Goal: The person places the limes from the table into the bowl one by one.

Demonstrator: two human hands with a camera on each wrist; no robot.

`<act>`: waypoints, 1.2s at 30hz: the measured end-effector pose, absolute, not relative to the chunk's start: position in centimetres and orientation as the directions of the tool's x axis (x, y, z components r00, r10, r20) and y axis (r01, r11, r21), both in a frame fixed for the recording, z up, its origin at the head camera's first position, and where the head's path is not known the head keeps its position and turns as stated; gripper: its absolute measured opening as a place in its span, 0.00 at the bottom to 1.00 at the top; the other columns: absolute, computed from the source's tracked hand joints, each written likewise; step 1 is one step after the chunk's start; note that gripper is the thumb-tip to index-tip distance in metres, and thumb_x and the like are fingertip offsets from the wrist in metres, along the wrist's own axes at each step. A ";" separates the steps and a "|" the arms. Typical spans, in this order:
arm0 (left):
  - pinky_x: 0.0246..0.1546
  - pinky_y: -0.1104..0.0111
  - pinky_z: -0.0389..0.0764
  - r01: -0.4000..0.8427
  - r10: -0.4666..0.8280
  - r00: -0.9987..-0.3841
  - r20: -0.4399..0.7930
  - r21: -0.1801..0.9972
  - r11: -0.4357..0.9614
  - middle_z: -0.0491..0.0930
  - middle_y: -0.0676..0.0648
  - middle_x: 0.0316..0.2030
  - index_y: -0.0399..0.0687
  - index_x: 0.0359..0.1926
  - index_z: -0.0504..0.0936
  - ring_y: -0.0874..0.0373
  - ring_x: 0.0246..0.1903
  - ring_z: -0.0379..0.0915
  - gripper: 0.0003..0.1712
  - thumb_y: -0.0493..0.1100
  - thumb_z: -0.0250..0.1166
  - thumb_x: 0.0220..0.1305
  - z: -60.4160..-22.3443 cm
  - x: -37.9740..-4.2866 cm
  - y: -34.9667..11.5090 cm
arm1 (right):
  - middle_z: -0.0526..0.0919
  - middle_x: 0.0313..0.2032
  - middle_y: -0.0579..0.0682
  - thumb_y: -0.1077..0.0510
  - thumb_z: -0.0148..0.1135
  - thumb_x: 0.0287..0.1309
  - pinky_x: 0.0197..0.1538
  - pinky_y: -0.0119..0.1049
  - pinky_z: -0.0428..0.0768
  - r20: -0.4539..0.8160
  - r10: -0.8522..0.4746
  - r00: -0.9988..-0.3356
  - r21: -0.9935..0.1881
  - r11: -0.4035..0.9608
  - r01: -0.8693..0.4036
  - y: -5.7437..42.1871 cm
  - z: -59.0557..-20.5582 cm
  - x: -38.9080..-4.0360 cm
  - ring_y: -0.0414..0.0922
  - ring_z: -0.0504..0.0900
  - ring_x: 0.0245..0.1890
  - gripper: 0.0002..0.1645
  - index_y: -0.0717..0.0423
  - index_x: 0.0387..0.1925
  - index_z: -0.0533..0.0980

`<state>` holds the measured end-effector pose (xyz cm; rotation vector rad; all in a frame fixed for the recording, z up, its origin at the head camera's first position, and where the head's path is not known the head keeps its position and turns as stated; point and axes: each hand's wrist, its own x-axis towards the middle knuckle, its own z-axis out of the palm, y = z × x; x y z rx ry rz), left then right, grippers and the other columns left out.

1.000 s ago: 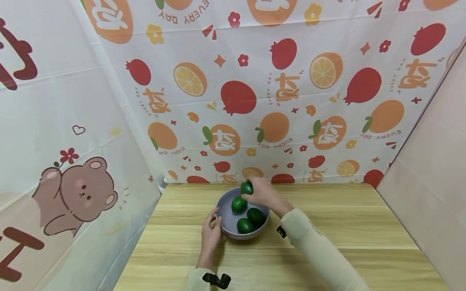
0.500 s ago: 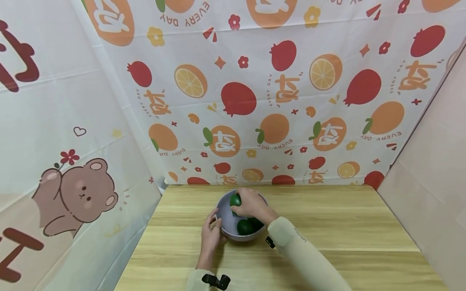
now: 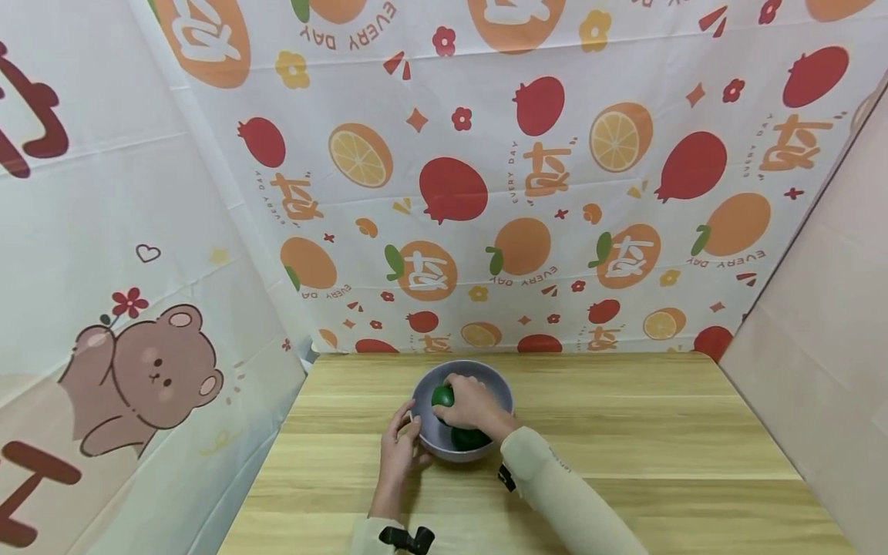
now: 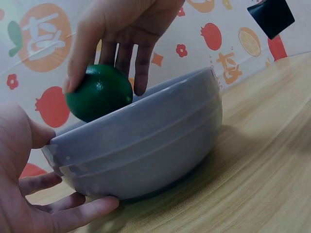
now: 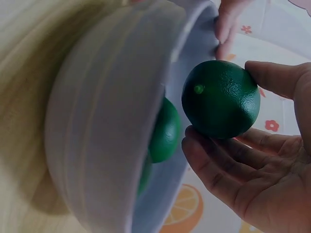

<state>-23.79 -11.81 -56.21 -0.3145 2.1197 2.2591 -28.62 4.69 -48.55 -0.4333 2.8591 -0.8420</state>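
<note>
My right hand (image 3: 473, 405) pinches a dark green lime (image 3: 442, 396) between thumb and fingertips, just above the inside of a grey-lavender bowl (image 3: 498, 379). In the right wrist view the held lime (image 5: 221, 99) shows a small pale stem end, apart from another lime (image 5: 165, 132) lying in the bowl. At the bowl's left side my left hand (image 3: 399, 455) holds the wall. The left wrist view has its thumb (image 4: 41, 135) at the rim and its fingers (image 4: 90, 212) low against the side. My right hand partly hides the limes in the bowl.
The bowl stands on a light wood-grain table (image 3: 638, 439). Behind it hangs a fruit-print cloth (image 3: 388, 208). Pale cloth walls close off the left and right sides, the left one printed with a bear (image 3: 149, 370).
My right hand has moved with a lime from the bowl's far right rim leftward and nearer, over the bowl's middle. My left hand stays at the bowl's left side.
</note>
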 end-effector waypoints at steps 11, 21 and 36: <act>0.40 0.53 0.89 -0.140 -0.104 -0.983 -0.148 0.987 -0.080 0.55 0.33 0.70 0.54 0.76 0.64 0.41 0.59 0.74 0.28 0.48 0.52 0.79 -57.2 -24.1 -12.1 | 0.83 0.49 0.54 0.39 0.68 0.60 0.40 0.38 0.82 -0.049 -0.317 -0.947 -0.563 0.792 -0.236 4.5 -50.1 -28.8 0.43 0.79 0.39 0.39 0.57 0.65 0.74; 0.39 0.52 0.89 -0.153 -0.103 -0.981 -0.162 0.984 -0.092 0.54 0.33 0.71 0.55 0.76 0.64 0.48 0.55 0.77 0.27 0.48 0.51 0.80 -57.2 -23.9 -12.2 | 0.83 0.56 0.57 0.38 0.67 0.61 0.48 0.43 0.85 -0.083 -0.339 -0.937 -0.604 0.765 -0.223 4.4 -50.8 -28.4 0.45 0.81 0.45 0.43 0.58 0.69 0.70; 0.39 0.52 0.89 -0.148 -0.096 -0.983 -0.160 0.982 -0.116 0.56 0.35 0.69 0.53 0.76 0.64 0.56 0.49 0.79 0.28 0.50 0.50 0.80 -56.7 -23.8 -12.0 | 0.83 0.56 0.54 0.37 0.67 0.60 0.54 0.49 0.83 -0.089 -0.378 -0.921 -0.588 0.767 -0.258 4.8 -51.3 -28.2 0.47 0.81 0.50 0.41 0.56 0.67 0.73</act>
